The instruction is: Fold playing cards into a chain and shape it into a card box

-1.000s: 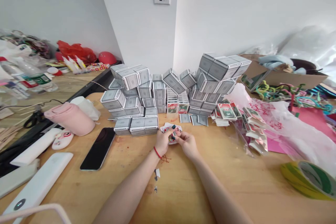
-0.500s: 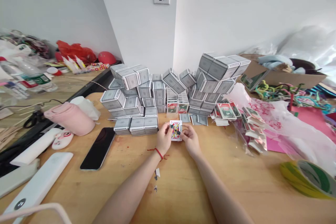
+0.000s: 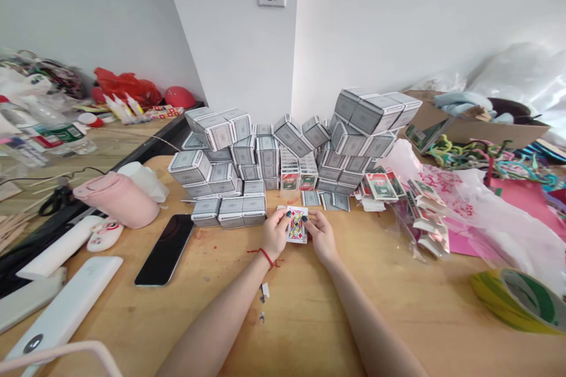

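My left hand point(image 3: 275, 234) and my right hand point(image 3: 320, 234) both grip a small stack of playing cards point(image 3: 297, 226), face card up, just above the wooden table point(image 3: 309, 312). Thumbs and fingers pinch the stack's left and right edges. A red string circles my left wrist. Right behind the hands stands a big pile of grey patterned card boxes point(image 3: 283, 156). A few loose cards point(image 3: 336, 201) lie at the foot of the pile.
A black phone point(image 3: 165, 248), a pink pouch point(image 3: 117, 198), white devices point(image 3: 66, 306) and a small mouse point(image 3: 106, 234) lie left. Opened card packs point(image 3: 398, 194), plastic bags point(image 3: 486, 218) and a tape roll point(image 3: 517, 300) sit right. Paper scraps point(image 3: 264, 294) lie near my left forearm.
The cards were fanned and loose in my hands a second ago; now they are squared into one stack held flat between both hands, slightly farther forward.
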Demonstrator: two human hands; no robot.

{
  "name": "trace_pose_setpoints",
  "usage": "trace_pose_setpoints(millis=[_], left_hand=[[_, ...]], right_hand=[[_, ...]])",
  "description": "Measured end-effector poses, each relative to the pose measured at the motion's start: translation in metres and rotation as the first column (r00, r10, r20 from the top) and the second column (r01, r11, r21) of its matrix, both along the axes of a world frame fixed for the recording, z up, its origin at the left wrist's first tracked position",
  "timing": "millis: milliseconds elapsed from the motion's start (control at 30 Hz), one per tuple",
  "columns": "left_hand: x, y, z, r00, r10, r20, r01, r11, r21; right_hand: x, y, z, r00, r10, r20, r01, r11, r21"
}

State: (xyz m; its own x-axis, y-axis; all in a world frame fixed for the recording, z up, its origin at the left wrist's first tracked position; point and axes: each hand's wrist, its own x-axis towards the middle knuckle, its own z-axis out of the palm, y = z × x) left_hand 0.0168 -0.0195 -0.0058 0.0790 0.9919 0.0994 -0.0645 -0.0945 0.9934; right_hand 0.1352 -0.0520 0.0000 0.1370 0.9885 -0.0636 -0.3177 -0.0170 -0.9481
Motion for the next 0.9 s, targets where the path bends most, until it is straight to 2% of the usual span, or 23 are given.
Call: trace_pose_setpoints(millis=[233,600,900], left_hand=[[-0.0012,-0.0019,0.0021,0.995,-0.081,0.061,0.079,0.996,0.035],[-0.0015,-0.0001,-0.0046,0.999,-0.047,-0.002,0.047,0.995,0.084],[-0.0017,-0.0039,0.0028,0.999,-0.04,-0.024,0.042,0.994,0.096]], right_hand=[[0.0004,0.0004,0.0016,1.0,-0.011,0.001,0.011,1.0,-0.016],[-0.0001,-0.0016,0.0019,1.0,-0.004,-0.013,0.004,1.0,-0.003],[-0.0004,-0.0012,0.0006,0.999,0.033,-0.032,-0.034,0.999,-0.012]])
